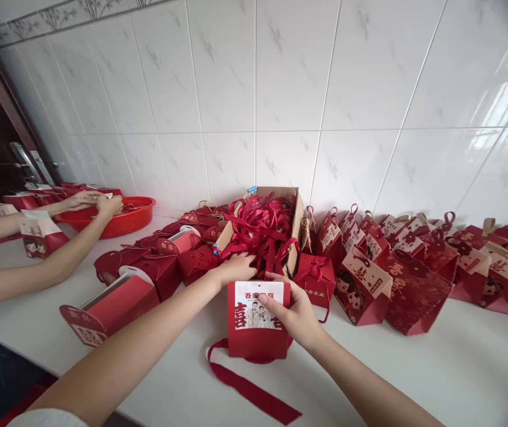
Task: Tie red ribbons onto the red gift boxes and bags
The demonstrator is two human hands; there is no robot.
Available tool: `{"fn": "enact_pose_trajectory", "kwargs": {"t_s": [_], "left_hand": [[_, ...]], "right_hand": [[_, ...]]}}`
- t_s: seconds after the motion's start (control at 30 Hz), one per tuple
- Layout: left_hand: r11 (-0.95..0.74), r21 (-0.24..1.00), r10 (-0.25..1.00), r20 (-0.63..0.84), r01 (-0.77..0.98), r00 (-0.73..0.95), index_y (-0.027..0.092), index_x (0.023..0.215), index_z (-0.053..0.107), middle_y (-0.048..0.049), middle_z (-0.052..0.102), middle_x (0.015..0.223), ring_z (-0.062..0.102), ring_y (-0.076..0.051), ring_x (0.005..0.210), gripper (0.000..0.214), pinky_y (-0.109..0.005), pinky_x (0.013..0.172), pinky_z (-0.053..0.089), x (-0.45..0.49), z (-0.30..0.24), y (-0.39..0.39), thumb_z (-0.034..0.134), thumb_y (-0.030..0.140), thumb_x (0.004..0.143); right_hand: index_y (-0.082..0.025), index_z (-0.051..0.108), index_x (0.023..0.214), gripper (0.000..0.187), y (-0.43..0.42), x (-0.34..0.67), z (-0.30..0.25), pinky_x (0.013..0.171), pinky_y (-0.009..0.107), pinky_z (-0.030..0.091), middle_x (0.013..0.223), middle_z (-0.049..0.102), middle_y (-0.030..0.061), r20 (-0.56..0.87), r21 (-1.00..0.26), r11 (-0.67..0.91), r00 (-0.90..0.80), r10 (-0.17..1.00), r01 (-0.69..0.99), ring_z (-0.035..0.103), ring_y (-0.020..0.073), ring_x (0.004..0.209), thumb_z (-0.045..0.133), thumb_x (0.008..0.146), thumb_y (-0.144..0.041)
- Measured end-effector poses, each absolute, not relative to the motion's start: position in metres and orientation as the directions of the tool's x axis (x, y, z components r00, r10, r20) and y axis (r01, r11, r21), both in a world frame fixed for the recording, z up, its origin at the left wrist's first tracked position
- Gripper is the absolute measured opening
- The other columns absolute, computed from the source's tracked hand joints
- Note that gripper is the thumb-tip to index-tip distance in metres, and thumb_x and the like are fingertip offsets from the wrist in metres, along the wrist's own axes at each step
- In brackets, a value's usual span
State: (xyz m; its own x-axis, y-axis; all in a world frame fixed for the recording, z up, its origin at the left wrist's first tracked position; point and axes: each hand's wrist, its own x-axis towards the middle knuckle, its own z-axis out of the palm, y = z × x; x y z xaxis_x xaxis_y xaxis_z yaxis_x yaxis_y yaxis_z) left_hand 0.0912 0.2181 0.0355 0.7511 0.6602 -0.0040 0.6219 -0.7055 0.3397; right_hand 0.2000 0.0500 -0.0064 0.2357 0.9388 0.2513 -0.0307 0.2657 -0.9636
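A red gift box [258, 343] with a white printed panel of a couple and characters stands on the table in front of me. My right hand [296, 311] grips its upper right side, thumb on the printed panel and fingers behind. Beyond its top left corner, my left hand [236, 268] stretches its fingers over the near edge of a cardboard box [299, 216] of dark red ribbons [265, 222]. Its fingertips are at the ribbons; whether they pinch one is hard to see. A loose ribbon [254, 388] trails from under the gift box towards me.
Rows of red and cream gift boxes [363, 284] with loop handles line the right. More red boxes [120, 302] lie on the left. Another person's hands [109, 204] work above a red basin [140, 216] at far left. A tiled wall [289, 71] backs the white table [458, 367].
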Motion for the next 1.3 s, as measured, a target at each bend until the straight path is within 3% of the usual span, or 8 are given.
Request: {"fn": "enact_pose_trajectory", "kwargs": {"t_s": [0.13, 0.33, 0.57, 0.73, 0.87, 1.07, 1.2, 1.3], "left_hand": [[-0.704, 0.174, 0.701, 0.013, 0.689, 0.713, 0.016, 0.122, 0.055, -0.0103, 0.056, 0.124, 0.059, -0.023, 0.106, 0.034, -0.045, 0.089, 0.051, 0.091, 0.035, 0.212, 0.056, 0.032, 0.091], [-0.715, -0.004, 0.698, 0.066, 0.7, 0.713, 0.016, 0.124, 0.053, -0.0106, 0.056, 0.125, 0.059, -0.024, 0.107, 0.036, -0.046, 0.089, 0.051, 0.089, 0.04, 0.203, 0.056, 0.032, 0.091], [-0.716, -0.141, 0.674, 0.118, 0.684, 0.729, 0.016, 0.122, 0.054, -0.0097, 0.058, 0.122, 0.059, -0.023, 0.106, 0.035, -0.046, 0.089, 0.051, 0.088, 0.038, 0.199, 0.056, 0.033, 0.091], [-0.734, -0.172, 0.634, 0.174, 0.658, 0.753, 0.015, 0.116, 0.058, -0.0167, 0.052, 0.126, 0.047, -0.033, 0.12, 0.034, -0.052, 0.097, 0.04, 0.09, 0.044, 0.192, 0.054, 0.036, 0.09], [-0.779, -0.15, 0.587, 0.168, 0.609, 0.792, 0.014, 0.124, 0.053, -0.0189, 0.042, 0.139, 0.035, -0.036, 0.131, 0.043, -0.054, 0.104, 0.033, 0.092, 0.047, 0.193, 0.056, 0.037, 0.087], [-0.796, -0.066, 0.601, 0.03, 0.602, 0.798, 0.016, 0.123, 0.053, -0.0099, 0.058, 0.122, 0.061, -0.023, 0.103, 0.035, -0.044, 0.086, 0.052, 0.091, 0.04, 0.207, 0.056, 0.032, 0.091], [-0.789, -0.069, 0.614, -0.028, 0.611, 0.789, 0.015, 0.117, 0.057, -0.0091, 0.06, 0.117, 0.062, -0.02, 0.098, 0.03, -0.04, 0.083, 0.054, 0.09, 0.042, 0.207, 0.055, 0.032, 0.092], [-0.777, -0.093, 0.625, 0.01, 0.623, 0.78, 0.014, 0.11, 0.06, -0.0079, 0.064, 0.109, 0.062, -0.02, 0.096, 0.028, -0.042, 0.086, 0.052, 0.09, 0.046, 0.201, 0.054, 0.035, 0.092]], "right_hand": [[-0.017, 0.065, 0.105, 0.045, 0.05, 0.199, -0.007, 0.077, 0.037, 0.057, 0.125, 0.061, 0.0135, 0.282, -0.959, 0.276, 0.277, 0.918, 0.06, 0.066, 0.0279, 0.099, 0.075, 0.07, -0.045], [-0.016, 0.065, 0.094, 0.038, 0.051, 0.198, -0.006, 0.071, 0.035, 0.055, 0.087, 0.07, 0.0079, 0.257, -0.965, 0.26, 0.249, 0.934, 0.019, 0.066, 0.025, 0.081, 0.076, 0.07, -0.044], [-0.016, 0.064, 0.084, 0.033, 0.049, 0.196, -0.003, 0.063, 0.028, 0.052, 0.077, 0.067, 0.0036, 0.264, -0.963, 0.268, 0.256, 0.93, 0.018, 0.064, 0.02, 0.073, 0.077, 0.069, -0.042], [-0.015, 0.064, 0.081, 0.033, 0.05, 0.197, -0.005, 0.062, 0.029, 0.052, 0.071, 0.067, 0.0035, 0.25, -0.968, 0.251, 0.263, 0.932, 0.033, 0.064, 0.0202, 0.07, 0.077, 0.068, -0.043], [-0.015, 0.066, 0.082, 0.032, 0.051, 0.198, -0.004, 0.062, 0.029, 0.052, 0.075, 0.069, 0.0047, 0.245, -0.969, 0.24, 0.271, 0.931, 0.053, 0.064, 0.0204, 0.07, 0.076, 0.068, -0.042], [-0.016, 0.068, 0.085, 0.032, 0.049, 0.198, -0.003, 0.064, 0.03, 0.052, 0.08, 0.072, 0.0065, 0.244, -0.97, 0.234, 0.264, 0.933, 0.071, 0.066, 0.0225, 0.075, 0.076, 0.069, -0.042], [-0.015, 0.068, 0.086, 0.032, 0.049, 0.198, -0.003, 0.063, 0.029, 0.051, 0.079, 0.072, 0.0061, 0.246, -0.969, 0.23, 0.27, 0.931, 0.09, 0.065, 0.0216, 0.073, 0.076, 0.069, -0.042], [-0.015, 0.068, 0.083, 0.032, 0.05, 0.198, -0.002, 0.062, 0.028, 0.051, 0.078, 0.071, 0.0058, 0.249, -0.968, 0.23, 0.272, 0.929, 0.102, 0.065, 0.0209, 0.071, 0.076, 0.068, -0.042]]}}
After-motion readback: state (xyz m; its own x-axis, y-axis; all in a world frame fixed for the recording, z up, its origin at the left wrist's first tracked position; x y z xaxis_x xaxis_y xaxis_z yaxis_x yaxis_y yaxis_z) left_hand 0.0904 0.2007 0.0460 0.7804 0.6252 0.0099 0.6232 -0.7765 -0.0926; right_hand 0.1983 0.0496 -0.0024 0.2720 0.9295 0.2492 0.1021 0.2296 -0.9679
